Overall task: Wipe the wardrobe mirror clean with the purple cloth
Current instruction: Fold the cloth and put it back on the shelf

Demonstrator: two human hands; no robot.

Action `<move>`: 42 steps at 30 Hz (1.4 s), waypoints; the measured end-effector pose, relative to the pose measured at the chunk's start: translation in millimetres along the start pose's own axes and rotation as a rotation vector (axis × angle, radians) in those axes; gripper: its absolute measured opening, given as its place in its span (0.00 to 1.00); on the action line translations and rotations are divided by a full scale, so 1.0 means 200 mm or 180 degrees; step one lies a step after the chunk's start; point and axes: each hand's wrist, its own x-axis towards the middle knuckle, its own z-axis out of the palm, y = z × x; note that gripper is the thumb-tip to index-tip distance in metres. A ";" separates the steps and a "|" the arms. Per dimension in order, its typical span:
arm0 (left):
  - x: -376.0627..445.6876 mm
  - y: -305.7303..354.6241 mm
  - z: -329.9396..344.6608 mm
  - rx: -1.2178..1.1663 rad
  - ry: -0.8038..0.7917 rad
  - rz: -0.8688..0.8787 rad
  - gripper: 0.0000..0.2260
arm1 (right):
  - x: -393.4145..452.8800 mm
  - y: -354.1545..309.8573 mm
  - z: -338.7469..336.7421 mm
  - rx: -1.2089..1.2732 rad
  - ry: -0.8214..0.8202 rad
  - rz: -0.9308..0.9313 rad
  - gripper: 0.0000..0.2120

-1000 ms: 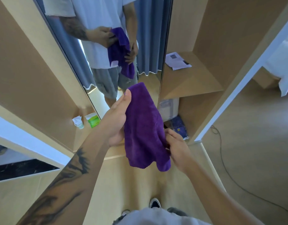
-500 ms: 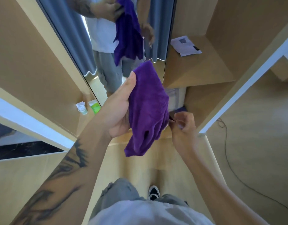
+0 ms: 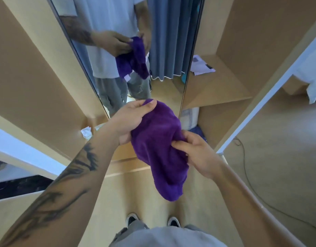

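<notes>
A purple cloth (image 3: 159, 145) hangs bunched between both hands, in front of the tall wardrobe mirror (image 3: 169, 50). My left hand (image 3: 131, 120) holds its upper left part, fingers over the top fold. My right hand (image 3: 196, 152) pinches the cloth's right side near the middle. The cloth's lower end dangles free above the floor. The cloth is held short of the mirror, apart from the glass. The mirror reflects a person's torso, both hands and the cloth.
Wooden wardrobe panels flank the mirror. An open shelf (image 3: 219, 86) to the right holds papers (image 3: 201, 65), with a white box (image 3: 190, 116) beneath. A small white bottle (image 3: 86, 132) sits at the lower left. A cable (image 3: 250, 180) runs across the floor on the right.
My right hand has closed on the cloth's right side after hovering beside it. The cloth has sunk lower and bunched up, and the view has tilted down.
</notes>
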 end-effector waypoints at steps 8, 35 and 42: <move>0.18 -0.22 -0.23 0.0515 0.0136 -0.0352 0.16 | -0.01 -0.14 0.18 0.1488 0.0383 0.0132 0.17; 0.19 -0.73 -0.40 -0.1084 -0.0245 -0.0880 0.24 | 0.04 -0.06 0.33 0.2033 0.1271 -0.0075 0.05; 0.17 -0.78 -0.39 -0.0693 -0.0371 -0.2141 0.11 | 0.05 -0.01 0.23 0.1864 0.0976 -0.0059 0.04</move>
